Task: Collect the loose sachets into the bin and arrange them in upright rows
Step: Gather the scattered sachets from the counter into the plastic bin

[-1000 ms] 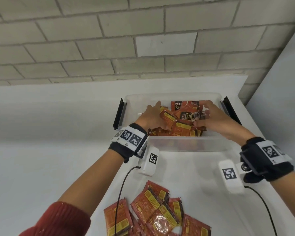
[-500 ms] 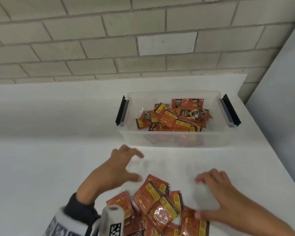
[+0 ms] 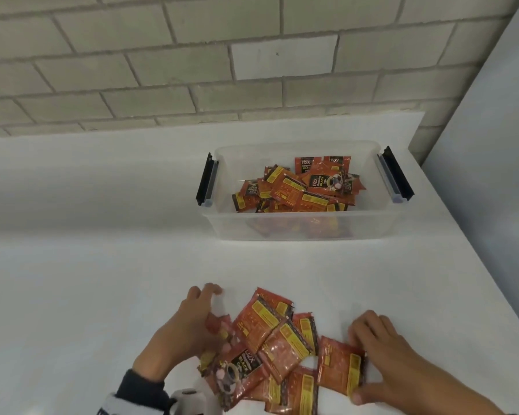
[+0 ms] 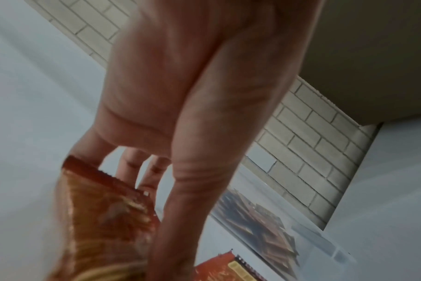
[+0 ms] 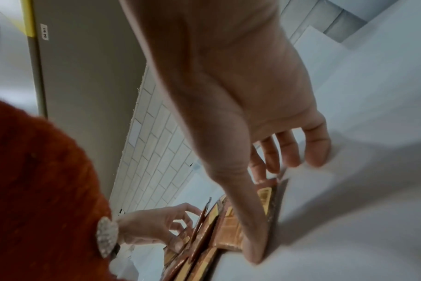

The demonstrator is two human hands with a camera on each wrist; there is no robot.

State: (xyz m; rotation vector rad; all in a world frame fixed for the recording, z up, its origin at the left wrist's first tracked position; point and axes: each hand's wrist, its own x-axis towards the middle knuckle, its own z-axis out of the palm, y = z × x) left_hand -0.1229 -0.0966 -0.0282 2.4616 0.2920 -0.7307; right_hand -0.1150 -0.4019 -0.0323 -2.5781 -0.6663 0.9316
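Now both hands flank the loose sachets (image 3: 277,351): left hand (image 3: 186,330) spread, right hand (image 3: 384,354) pinching one sachet's (image 3: 340,365) edge, to scoop them binward.

Before you lies a flat white tabletop (image 3: 102,280) set against a grey block wall. Toward its far right stands a clear rectangular plastic bin with black side latches (image 3: 300,227), resting directly on the surface. Near your edge, well apart from the bin, lies a loose overlapping heap of red-orange foil sachets with yellow labels (image 3: 279,348), flat on the tabletop.
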